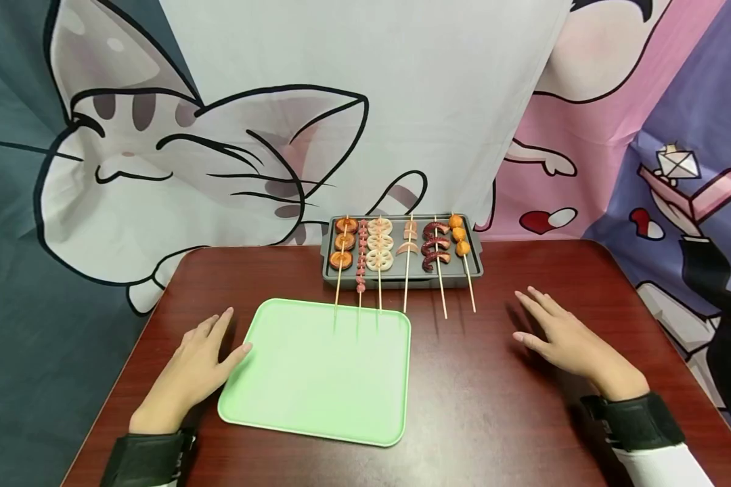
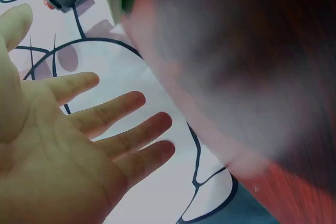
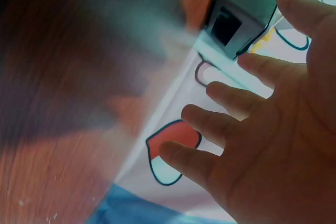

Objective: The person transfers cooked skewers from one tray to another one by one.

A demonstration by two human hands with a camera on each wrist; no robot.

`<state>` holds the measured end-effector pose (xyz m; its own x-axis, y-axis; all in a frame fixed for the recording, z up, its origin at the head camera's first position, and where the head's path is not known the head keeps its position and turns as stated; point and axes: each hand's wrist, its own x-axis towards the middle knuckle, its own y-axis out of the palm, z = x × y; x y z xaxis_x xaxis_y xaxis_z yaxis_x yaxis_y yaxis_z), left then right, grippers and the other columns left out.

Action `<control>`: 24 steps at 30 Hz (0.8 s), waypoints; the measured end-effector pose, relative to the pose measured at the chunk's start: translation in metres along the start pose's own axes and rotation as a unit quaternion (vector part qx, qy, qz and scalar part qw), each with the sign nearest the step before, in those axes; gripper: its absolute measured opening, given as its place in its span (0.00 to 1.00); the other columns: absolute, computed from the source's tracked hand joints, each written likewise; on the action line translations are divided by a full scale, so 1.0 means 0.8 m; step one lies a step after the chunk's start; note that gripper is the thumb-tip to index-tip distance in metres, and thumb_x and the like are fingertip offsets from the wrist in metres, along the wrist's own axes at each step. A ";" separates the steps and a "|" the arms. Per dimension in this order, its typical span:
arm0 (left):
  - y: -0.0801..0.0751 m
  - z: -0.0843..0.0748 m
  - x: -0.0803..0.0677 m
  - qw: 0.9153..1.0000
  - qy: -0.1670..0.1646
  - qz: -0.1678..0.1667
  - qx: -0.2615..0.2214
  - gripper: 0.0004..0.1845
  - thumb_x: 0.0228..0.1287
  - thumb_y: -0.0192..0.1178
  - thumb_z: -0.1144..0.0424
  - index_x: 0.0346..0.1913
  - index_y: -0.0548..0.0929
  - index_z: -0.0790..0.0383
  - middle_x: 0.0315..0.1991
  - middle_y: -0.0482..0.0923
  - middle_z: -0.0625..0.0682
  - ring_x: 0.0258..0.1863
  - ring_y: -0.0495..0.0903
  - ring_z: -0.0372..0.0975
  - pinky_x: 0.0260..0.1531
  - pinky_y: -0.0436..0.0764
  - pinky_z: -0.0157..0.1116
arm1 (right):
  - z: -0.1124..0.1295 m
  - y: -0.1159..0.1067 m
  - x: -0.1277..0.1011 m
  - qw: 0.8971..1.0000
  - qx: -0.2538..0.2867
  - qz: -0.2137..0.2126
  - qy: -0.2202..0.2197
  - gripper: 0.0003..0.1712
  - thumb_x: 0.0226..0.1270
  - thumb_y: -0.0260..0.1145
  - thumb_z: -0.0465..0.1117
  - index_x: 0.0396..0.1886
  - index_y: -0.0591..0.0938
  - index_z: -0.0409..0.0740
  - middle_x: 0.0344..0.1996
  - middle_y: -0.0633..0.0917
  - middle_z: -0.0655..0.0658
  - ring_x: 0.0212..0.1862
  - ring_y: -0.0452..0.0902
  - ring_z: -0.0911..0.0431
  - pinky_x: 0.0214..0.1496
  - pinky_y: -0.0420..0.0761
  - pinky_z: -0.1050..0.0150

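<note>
While both palms lie flat on the brown table (image 1: 493, 379), the left hand (image 1: 189, 368) (fingers spread, holding nothing) touches the green tray (image 1: 323, 372). The right hand (image 1: 569, 341) rests empty with fingers straight, near the grey tray (image 1: 402, 277) of skewers (image 1: 407, 267).

Staged recording corner, not a real kitchen: cartoon cat backdrop (image 1: 219, 155) hung behind a small wooden table (image 1: 499, 379) with skewers (image 1: 402, 250).
</note>
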<state>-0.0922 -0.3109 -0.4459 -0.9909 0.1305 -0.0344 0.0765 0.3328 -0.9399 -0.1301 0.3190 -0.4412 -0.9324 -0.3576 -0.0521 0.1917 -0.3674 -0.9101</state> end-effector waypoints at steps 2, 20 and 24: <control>0.001 -0.003 0.000 1.000 -0.003 0.005 -0.007 0.48 0.74 0.53 0.34 0.80 0.57 0.70 0.71 0.62 0.77 0.67 0.62 0.74 0.61 0.68 0.72 | 0.005 0.001 -0.001 1.000 0.008 0.003 -0.003 0.47 0.73 0.67 0.59 0.81 0.61 0.41 0.79 0.58 0.27 0.77 0.53 0.26 0.71 0.61 0.23; 0.002 -0.020 0.006 0.996 -0.015 0.027 -0.080 0.40 0.78 0.55 0.44 0.71 0.67 0.79 0.55 0.76 0.69 0.43 0.80 0.47 0.42 0.82 0.46 | 0.037 0.023 -0.004 0.998 -0.011 -0.024 -0.064 0.33 0.72 0.70 0.48 0.69 0.76 0.35 0.50 0.80 0.39 0.50 0.80 0.48 0.51 0.84 0.48; 0.001 -0.023 0.008 0.995 -0.023 0.041 -0.089 0.41 0.78 0.54 0.42 0.71 0.67 0.80 0.54 0.77 0.68 0.45 0.81 0.49 0.43 0.83 0.48 | 0.041 0.028 -0.004 0.997 0.008 -0.022 -0.073 0.29 0.72 0.70 0.48 0.67 0.78 0.39 0.40 0.78 0.49 0.40 0.75 0.59 0.40 0.79 0.62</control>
<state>-0.0961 -0.2923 -0.4406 -0.9841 0.1224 -0.1288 0.1725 0.4836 -0.8581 -0.1132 0.2839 -0.4482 -0.8860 -0.4610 0.0501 0.1568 -0.3994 -0.9032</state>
